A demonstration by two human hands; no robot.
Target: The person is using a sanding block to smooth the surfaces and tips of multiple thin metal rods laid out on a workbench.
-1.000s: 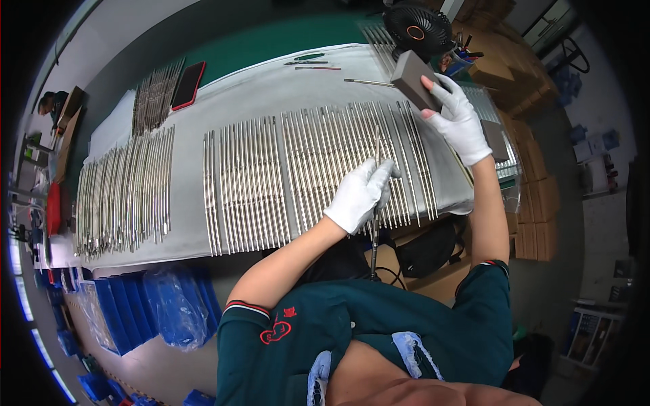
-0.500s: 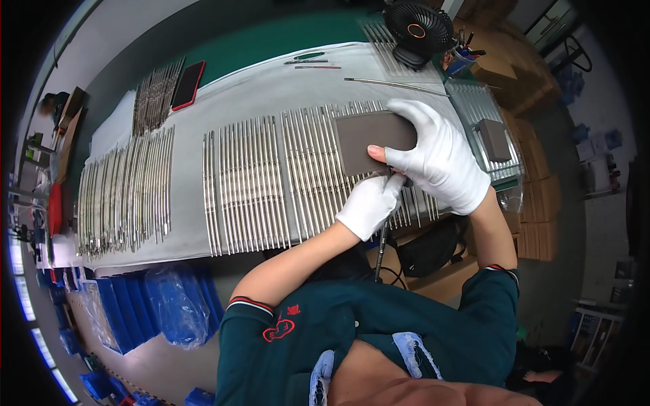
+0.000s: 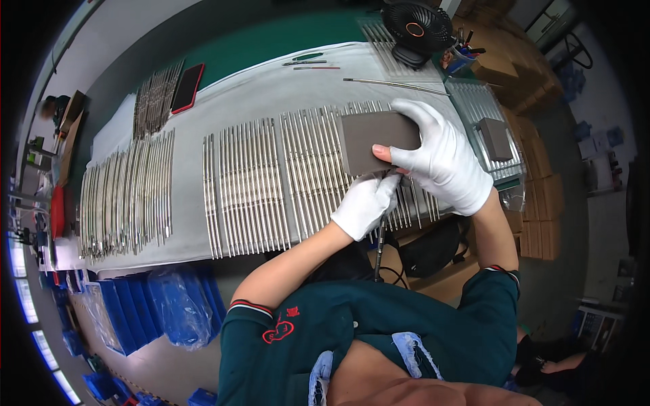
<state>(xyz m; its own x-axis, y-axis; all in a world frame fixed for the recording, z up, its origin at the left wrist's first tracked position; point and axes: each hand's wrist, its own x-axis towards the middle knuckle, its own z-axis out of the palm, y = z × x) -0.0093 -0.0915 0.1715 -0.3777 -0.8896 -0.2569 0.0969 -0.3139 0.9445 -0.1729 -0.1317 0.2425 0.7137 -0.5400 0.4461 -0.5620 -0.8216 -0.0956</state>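
Observation:
My right hand (image 3: 443,159), in a white glove with a bare thumb tip, is closed around a flat dark grey block (image 3: 376,132). Thumb lies on the block's near face and the fingers curl over its far right corner. Just below the block, my gloved left hand (image 3: 365,203) is closed on a slim dark rod (image 3: 380,247) that slants down toward my body. The rod's upper end is hidden by the hands. Under and beside both hands lie rows of thin silvery metal rods (image 3: 305,169) on the white cloth (image 3: 189,183).
More rods (image 3: 128,193) lie at the left, near a red-edged phone (image 3: 187,88). A black fan (image 3: 416,30), a pen holder (image 3: 462,61) and a second grey block (image 3: 495,139) on a ribbed clear tray (image 3: 467,101) stand at the right. Blue bins (image 3: 128,308) sit below the table's edge.
The block and my right hand have shifted slightly right. My left hand has moved a little left and down. At the lower right, another person's arm shows more.

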